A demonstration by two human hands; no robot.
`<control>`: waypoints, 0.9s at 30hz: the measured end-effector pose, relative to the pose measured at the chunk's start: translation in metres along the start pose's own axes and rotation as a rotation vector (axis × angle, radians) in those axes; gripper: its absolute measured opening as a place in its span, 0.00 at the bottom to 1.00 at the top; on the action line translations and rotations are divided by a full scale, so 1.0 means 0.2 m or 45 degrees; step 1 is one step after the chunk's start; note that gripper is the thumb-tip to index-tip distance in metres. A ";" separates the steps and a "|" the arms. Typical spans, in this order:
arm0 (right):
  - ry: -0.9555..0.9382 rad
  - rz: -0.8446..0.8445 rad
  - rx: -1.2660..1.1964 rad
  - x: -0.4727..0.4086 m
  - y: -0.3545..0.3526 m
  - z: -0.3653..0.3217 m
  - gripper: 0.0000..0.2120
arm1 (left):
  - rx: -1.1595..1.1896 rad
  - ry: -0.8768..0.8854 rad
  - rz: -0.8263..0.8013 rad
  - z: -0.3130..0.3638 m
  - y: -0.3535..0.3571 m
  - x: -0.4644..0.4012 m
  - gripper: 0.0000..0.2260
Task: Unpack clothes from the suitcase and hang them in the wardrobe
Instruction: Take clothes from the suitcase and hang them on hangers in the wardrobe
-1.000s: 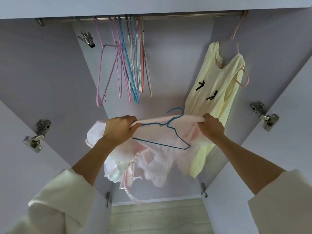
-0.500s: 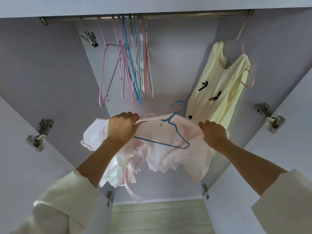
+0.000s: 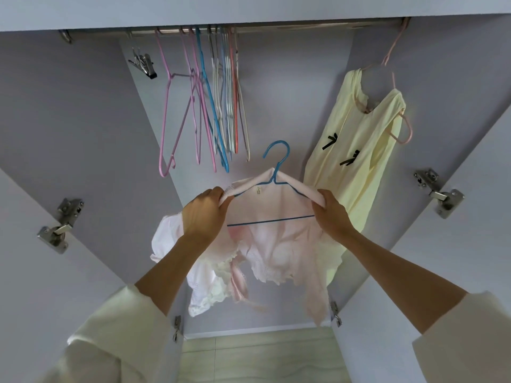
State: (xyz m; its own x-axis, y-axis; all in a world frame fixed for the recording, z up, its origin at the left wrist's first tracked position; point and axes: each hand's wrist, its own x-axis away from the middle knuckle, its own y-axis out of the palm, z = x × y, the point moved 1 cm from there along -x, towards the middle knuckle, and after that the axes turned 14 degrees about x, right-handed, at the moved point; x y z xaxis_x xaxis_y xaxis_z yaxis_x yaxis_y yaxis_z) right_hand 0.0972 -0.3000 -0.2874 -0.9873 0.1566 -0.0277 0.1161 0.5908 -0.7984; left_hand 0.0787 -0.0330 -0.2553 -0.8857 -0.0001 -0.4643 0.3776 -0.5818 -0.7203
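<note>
A pale pink frilly top (image 3: 276, 250) hangs on a blue wire hanger (image 3: 276, 161) that I hold up inside the open wardrobe. My left hand (image 3: 204, 214) grips the top's left shoulder over the hanger arm. My right hand (image 3: 329, 214) grips the right shoulder the same way. The hanger's hook points up, well below the metal rail (image 3: 304, 27). The suitcase is out of sight.
Several empty pink, blue and white hangers (image 3: 210, 106) hang bunched at the rail's left. A yellow dress (image 3: 356, 150) on a pink hanger hangs at the right. Open wardrobe doors with metal hinges (image 3: 59, 225) flank both sides. The pale wooden wardrobe floor (image 3: 257, 355) lies below.
The hanger has turned upright with its hook raised, and the top's shoulders now sit over its arms. Both hands have risen and shifted to the shoulders.
</note>
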 end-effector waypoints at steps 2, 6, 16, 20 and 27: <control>-0.078 0.160 -0.162 0.01 -0.02 -0.05 0.14 | 0.004 -0.089 -0.010 0.02 0.02 0.00 0.17; -0.201 -0.329 0.311 0.02 -0.03 -0.11 0.21 | 0.115 -0.222 -0.007 0.05 0.03 -0.02 0.16; -0.503 0.109 0.610 0.00 -0.13 -0.04 0.16 | 0.212 -0.147 -0.034 0.04 -0.02 0.01 0.15; -0.598 -0.045 0.549 0.04 -0.09 -0.06 0.11 | 0.316 -0.174 -0.021 0.07 -0.04 0.01 0.14; -0.601 0.028 0.440 0.15 0.02 -0.17 0.11 | 0.942 -0.748 -0.130 0.25 0.04 -0.06 0.17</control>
State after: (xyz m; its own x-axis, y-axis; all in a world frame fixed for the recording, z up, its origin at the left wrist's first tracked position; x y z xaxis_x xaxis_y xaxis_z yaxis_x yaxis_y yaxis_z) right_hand 0.0726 -0.2663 -0.2719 -0.9357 -0.2510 -0.2480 0.1729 0.2866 -0.9423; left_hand 0.0791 -0.0786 -0.2299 -0.9753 -0.2123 0.0613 0.2021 -0.9692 -0.1407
